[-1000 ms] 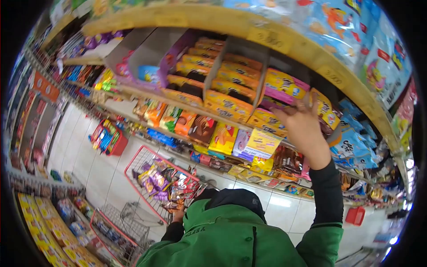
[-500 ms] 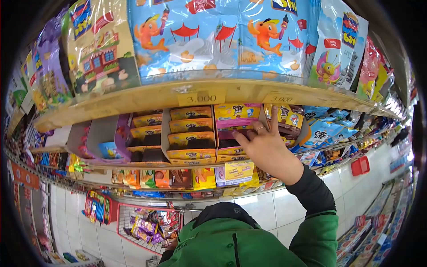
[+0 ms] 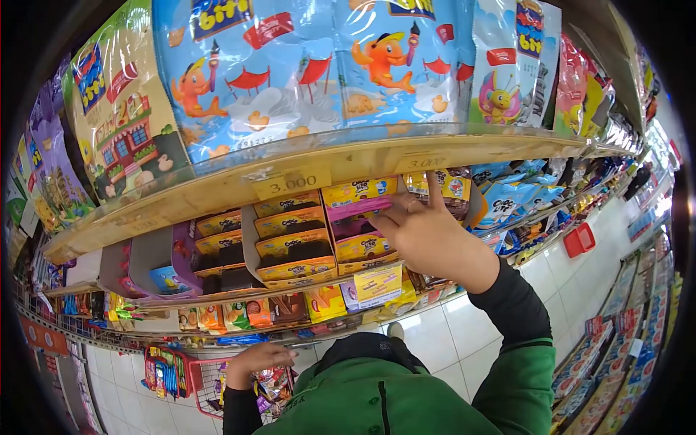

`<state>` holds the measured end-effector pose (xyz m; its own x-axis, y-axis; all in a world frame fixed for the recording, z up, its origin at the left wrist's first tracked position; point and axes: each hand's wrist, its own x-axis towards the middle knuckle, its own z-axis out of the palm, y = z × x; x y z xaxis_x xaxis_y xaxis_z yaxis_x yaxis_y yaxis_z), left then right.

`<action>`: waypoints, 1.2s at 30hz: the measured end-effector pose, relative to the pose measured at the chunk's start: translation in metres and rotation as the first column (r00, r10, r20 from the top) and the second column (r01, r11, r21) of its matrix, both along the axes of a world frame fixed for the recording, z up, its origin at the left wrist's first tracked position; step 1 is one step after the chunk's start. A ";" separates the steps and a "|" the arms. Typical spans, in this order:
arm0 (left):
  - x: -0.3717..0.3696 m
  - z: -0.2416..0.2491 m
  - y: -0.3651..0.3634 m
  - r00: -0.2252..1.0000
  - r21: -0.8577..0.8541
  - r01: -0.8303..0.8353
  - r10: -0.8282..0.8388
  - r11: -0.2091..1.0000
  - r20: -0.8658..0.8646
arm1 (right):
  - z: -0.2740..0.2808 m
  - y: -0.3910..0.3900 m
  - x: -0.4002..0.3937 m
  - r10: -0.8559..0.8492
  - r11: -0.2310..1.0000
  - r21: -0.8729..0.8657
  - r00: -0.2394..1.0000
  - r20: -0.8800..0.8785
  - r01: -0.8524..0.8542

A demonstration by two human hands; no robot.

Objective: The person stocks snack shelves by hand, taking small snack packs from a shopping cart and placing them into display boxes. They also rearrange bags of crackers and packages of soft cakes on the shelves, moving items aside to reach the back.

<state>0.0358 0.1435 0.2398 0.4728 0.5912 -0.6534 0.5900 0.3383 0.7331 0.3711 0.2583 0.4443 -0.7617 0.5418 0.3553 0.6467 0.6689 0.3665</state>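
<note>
The right hand (image 3: 438, 239) reaches to the snack packs (image 3: 361, 191), index finger extended, others bent; whether it grips is unclear. The left hand (image 3: 255, 359), loosely open, hovers over the cart (image 3: 199, 388).

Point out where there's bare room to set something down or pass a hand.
White floor tiles lie bare between the black right sleeve and the red basket, and below the packet-filled basket. Crowded: the yellow boxes by the right hand, the snack bags above, the shopping cart near the left hand.
</note>
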 end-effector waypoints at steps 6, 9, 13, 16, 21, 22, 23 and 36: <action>0.074 0.111 0.026 0.944 0.516 0.144 -0.273 0.845 0.184 | 0.002 0.039 -0.013 0.078 0.979 0.204 0.951 -0.299 -0.016; 0.113 0.142 0.035 0.930 0.735 0.160 -0.351 0.659 0.112 | 0.007 0.057 -0.020 -0.065 0.996 0.037 0.953 -0.295 0.079; 0.148 0.152 0.043 0.930 0.906 0.125 -0.365 0.405 0.035 | 0.001 0.068 -0.015 0.023 0.984 0.173 0.944 -0.329 0.036; 0.166 0.158 0.045 0.945 0.954 0.063 -0.325 0.293 0.038 | 0.003 0.069 -0.012 0.006 0.979 0.189 0.919 -0.394 0.075; 0.189 0.169 0.065 0.995 0.998 -0.038 -0.088 0.054 0.043 | -0.002 0.085 -0.008 0.107 0.958 0.281 0.834 -0.541 0.060; 0.192 0.171 0.071 0.999 1.000 -0.018 -0.031 0.019 0.019 | -0.003 0.086 -0.007 0.098 0.962 0.267 0.831 -0.548 0.063; 0.194 0.172 0.077 1.000 1.000 0.002 0.026 -0.015 -0.002 | -0.004 0.086 -0.007 0.088 0.965 0.253 0.828 -0.554 0.067; 0.206 0.145 0.094 0.971 0.989 0.135 0.209 -0.067 -0.118 | 0.003 0.065 -0.003 -0.041 0.992 0.061 0.737 -0.674 0.111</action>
<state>0.2421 0.2370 0.3849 0.4092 0.6964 0.5896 0.7639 -0.6149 0.1960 0.3677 0.3229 0.4477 -0.2648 0.5265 0.8079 0.7953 0.5930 -0.1257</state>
